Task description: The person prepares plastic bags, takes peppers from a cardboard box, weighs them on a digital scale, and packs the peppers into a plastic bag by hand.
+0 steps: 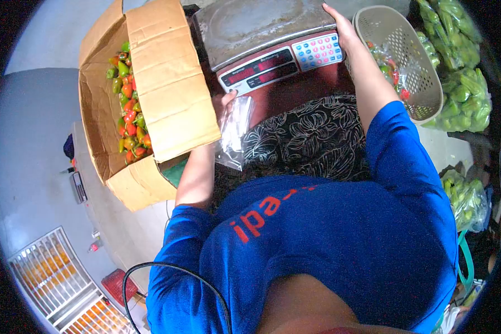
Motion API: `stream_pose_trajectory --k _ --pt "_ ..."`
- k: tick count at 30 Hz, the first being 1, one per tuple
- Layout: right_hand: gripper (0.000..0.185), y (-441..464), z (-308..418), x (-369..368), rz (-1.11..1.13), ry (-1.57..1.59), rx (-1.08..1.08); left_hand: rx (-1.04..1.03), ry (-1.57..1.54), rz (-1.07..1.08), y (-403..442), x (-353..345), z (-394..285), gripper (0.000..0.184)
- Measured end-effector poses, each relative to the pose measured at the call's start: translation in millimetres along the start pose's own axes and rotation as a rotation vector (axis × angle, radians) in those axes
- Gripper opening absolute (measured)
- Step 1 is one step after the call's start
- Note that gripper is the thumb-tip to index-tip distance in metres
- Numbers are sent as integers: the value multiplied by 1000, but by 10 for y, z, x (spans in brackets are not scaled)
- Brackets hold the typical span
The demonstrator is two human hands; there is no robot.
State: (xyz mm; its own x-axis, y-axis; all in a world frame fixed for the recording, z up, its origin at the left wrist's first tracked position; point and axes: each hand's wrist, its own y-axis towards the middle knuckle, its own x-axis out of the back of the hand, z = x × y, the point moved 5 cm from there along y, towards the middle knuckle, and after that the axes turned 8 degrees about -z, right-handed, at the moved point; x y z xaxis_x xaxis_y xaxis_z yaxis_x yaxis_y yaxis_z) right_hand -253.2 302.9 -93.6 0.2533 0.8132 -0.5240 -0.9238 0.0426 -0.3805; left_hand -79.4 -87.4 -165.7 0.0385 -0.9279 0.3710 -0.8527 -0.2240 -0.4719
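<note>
A digital weighing scale [312, 58] with a worn metal pan [261, 25] stands in front of me, its keypad and red displays facing my body. My right hand [346, 30] grips the scale's right side, one finger reaching along the pan's edge. At the lower left corner of the scale is my left hand [227, 102], closed on clear plastic bags [236, 133] that hang below it; part of that hand is hidden. Just left, an open cardboard box [172, 72] holds red and green peppers [129, 111], and its flap overlaps my left forearm.
On the right stands a grey perforated basket [431, 92] with small bagged peppers in it. Bags of green vegetables [465, 100] lie beyond, and another vegetable bag [465, 200] is lower down. White crates [53, 267] with orange contents sit at lower left. A black cable [167, 266] loops near my left arm.
</note>
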Motion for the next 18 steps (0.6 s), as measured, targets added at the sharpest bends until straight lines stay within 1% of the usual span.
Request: stream_pose_trajectory --k 1,3,6,10,12,13,14,15,18 --pt "46 -2 -30 -2 3 24 -48 4 15 -7 -7 12 0 50" --pt "47 -37 -68 12 3 71 -145 3 162 7 -155 49 -214 50" --pt "51 -97 -82 -2 18 50 -221 -64 158 50 -167 28 -255 48" --pt "55 -140 -66 6 -17 5 -281 -56 92 32 -172 3 -211 43" --pt "57 20 -20 228 -225 -70 -139 -36 42 19 -364 -33 -387 41" --pt "58 136 3 379 -327 -106 -66 -57 57 27 -356 -28 -376 41" --pt "59 210 65 551 -446 -293 33 -79 72 35 -331 -22 -357 41" --pt "59 281 27 678 -452 -272 11 -100 87 42 -314 -13 -326 40" --pt "58 175 -3 711 -444 -258 -63 -29 -127 99 -443 -98 -330 38"
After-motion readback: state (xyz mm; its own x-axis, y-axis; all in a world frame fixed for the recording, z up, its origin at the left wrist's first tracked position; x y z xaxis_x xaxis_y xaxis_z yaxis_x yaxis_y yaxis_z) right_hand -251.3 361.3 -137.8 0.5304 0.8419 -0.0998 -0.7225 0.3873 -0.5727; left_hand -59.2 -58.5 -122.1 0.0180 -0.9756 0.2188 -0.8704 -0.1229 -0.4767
